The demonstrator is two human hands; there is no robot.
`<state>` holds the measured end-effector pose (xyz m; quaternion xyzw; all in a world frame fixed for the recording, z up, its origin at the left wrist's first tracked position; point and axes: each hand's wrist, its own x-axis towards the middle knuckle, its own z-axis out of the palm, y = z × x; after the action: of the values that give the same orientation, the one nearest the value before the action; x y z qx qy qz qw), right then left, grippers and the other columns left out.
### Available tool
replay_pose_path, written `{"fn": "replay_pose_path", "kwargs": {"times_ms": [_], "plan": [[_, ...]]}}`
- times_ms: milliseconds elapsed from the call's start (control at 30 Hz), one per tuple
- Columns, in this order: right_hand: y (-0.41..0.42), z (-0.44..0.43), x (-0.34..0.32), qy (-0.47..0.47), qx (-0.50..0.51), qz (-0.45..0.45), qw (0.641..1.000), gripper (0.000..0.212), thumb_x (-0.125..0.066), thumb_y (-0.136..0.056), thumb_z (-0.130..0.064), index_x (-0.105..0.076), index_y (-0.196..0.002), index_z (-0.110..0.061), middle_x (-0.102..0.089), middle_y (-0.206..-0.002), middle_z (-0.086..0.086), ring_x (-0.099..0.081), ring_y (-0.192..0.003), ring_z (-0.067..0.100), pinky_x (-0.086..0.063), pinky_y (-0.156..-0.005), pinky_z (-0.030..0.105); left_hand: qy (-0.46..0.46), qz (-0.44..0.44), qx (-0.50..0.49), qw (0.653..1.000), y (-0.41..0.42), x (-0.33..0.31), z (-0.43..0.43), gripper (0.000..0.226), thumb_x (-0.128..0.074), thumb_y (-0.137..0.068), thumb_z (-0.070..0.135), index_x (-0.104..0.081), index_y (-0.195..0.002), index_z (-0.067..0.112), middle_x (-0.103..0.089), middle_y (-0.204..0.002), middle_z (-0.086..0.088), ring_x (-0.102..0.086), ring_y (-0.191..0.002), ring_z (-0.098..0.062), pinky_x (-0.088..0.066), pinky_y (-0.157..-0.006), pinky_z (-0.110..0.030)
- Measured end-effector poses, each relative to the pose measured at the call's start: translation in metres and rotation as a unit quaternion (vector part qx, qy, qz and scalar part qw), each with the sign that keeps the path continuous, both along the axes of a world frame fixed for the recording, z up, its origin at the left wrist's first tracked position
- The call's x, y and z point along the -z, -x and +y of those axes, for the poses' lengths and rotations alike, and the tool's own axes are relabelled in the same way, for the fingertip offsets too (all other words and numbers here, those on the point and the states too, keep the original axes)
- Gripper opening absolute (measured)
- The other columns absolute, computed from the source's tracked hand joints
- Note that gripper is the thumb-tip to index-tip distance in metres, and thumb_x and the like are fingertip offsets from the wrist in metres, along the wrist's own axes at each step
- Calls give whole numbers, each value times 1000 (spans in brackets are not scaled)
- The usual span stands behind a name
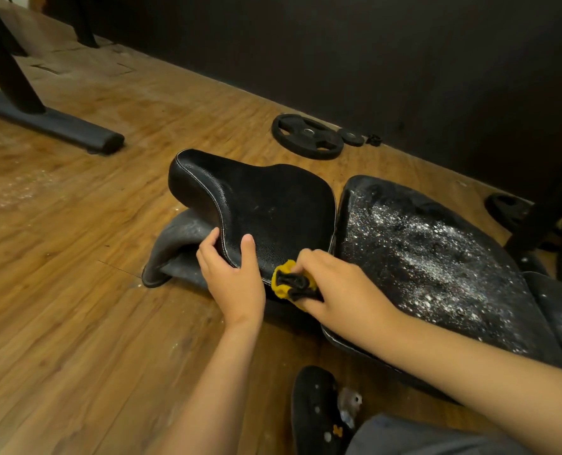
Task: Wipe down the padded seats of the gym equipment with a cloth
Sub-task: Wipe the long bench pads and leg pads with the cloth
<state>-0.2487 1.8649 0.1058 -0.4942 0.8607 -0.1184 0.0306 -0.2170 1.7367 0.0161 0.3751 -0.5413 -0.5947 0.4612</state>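
A black padded seat (260, 198) with white stitching sits low over the wooden floor, its surface dark and shiny. My left hand (232, 277) grips its near left edge, thumb on top and fingers under the rim. My right hand (335, 287) holds a bunched yellow and black cloth (289, 285) against the seat's near corner. To the right lies a larger black back pad (430, 257) speckled with white dust.
A grey base foot (174, 251) pokes out under the seat. A black weight plate (307, 136) and smaller discs (351, 136) lie by the dark wall. Another machine's leg and foot (49, 123) stand at the left. My black shoe (315, 408) is below.
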Motion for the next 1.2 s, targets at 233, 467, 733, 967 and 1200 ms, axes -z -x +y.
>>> {"fn": "replay_pose_path", "kwargs": {"times_ms": [233, 467, 733, 967, 1200], "plan": [[7, -7, 0, 25, 1, 13, 1000, 25, -68, -86, -28, -48, -100, -21, -52, -97, -5, -53, -91, 16, -46, -74, 35, -8, 1, 18, 1000, -2, -1, -1, 41, -62, -91, 29, -47, -128, 18, -47, -123, 6, -46, -121, -12, -36, -100, -25], [49, -37, -13, 26, 20, 5, 999, 23, -69, -84, -30, -55, -98, -19, -57, -94, -1, -57, -89, 20, -47, -79, 40, -21, 2, 24, 1000, -2, -1, -1, 40, -62, -91, 31, -47, -127, 22, -46, -125, 8, -47, -122, -11, -40, -106, -37], [113, -92, -21, -2, 113, 49, 992, 27, -68, -85, -24, -60, -109, -13, -63, -106, 9, -58, -102, 29, -46, -81, 37, -29, 14, 21, 999, -2, -4, 0, 40, -63, -91, 27, -47, -128, 21, -46, -127, 8, -46, -122, -9, -36, -99, -23], [72, -90, -16, 40, 14, 11, 999, 23, -69, -83, -30, -64, -103, -20, -63, -98, 2, -58, -94, 21, -47, -83, 38, -21, 12, 10, 1000, 0, -2, 1, 41, -64, -90, 25, -49, -127, 18, -46, -123, 10, -45, -121, -8, -34, -99, -21], [102, -123, -13, 42, 89, 47, 994, 21, -66, -87, -28, -61, -104, -17, -62, -101, 3, -59, -98, 25, -39, -70, 30, -29, 14, 8, 999, 0, -2, 1, 40, -63, -90, 26, -48, -127, 19, -47, -123, 10, -47, -121, -10, -37, -101, -26]]}}
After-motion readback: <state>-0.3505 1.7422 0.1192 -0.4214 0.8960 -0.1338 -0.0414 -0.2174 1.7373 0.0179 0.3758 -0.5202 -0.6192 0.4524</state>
